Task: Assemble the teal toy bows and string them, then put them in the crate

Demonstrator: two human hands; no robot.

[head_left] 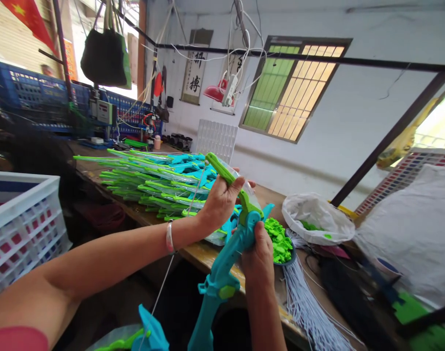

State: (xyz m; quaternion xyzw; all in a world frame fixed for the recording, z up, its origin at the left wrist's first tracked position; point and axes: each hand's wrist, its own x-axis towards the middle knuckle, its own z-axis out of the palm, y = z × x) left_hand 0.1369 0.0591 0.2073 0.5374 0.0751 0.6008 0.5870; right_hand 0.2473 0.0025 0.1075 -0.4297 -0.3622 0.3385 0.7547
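A turquoise and green plastic toy bow is held up slantwise over the table's front edge. My left hand is closed around its upper green limb, thumb on top. Lower down, my right hand grips the turquoise body near the joint with that limb; some fingers are hidden behind it. A thin string runs from the limb's green tip down past my left wrist. Another turquoise and green end of the bow shows at the bottom. Behind my left hand lies a pile of similar toy bows.
Small green plastic pieces fill a bowl beside my right hand. A bundle of white cords hangs over the table edge. Right of it stands an open white bag. A white crate is at left; a red lamp hangs above.
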